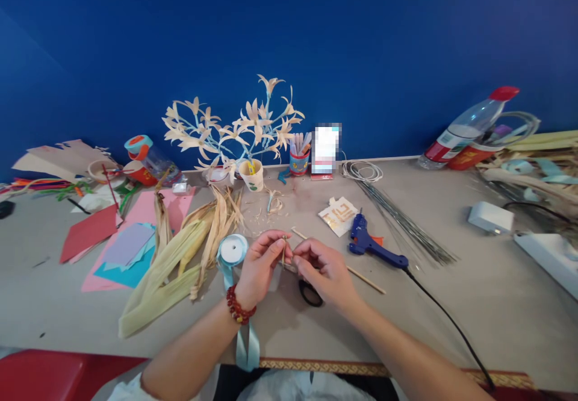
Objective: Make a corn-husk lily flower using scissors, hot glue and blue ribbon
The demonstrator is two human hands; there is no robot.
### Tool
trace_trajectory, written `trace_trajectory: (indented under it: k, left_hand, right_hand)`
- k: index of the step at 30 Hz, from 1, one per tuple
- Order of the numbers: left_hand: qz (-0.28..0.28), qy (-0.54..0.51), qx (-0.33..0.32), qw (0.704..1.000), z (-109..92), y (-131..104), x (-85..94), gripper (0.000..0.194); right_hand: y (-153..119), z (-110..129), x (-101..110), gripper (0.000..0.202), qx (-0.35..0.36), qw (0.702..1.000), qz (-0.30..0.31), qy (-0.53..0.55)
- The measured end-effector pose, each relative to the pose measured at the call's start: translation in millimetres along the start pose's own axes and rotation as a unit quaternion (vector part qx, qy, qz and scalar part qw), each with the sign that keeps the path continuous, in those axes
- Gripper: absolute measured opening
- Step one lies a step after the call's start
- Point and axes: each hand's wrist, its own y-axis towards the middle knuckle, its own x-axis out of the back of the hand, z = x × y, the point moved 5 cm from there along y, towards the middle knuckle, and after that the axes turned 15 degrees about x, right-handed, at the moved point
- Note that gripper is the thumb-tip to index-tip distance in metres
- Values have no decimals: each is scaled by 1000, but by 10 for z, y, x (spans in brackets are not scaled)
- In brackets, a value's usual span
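Observation:
My left hand (264,265), with a red bead bracelet at its wrist, pinches a thin brownish strip (284,250) that looks like corn husk. Close beside it, the fingertips of my right hand (324,271) are pinched together near the strip's end; what lies between them is too small to make out. Under the hands are black-handled scissors (310,293), their blades mostly hidden. A thin wooden stick (366,280) passes beneath my right hand. Left of my left hand stands a roll of light blue ribbon (233,249), its tail hanging over the table's front edge.
Corn husks (180,268) and coloured paper (88,232) lie to the left. A blue glue gun (377,247), its cord trailing frontward, and a wire bundle (406,223) are at right. Husk flowers stand in a paper cup (251,176) by a lit phone (326,149).

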Motion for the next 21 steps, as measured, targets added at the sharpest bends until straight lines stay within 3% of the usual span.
trace_trajectory:
  k: [21]
  left_hand:
    - [-36, 55, -56, 996, -31, -43, 39, 11]
  right_hand:
    - [-15, 61, 18, 10, 43, 998, 7, -48]
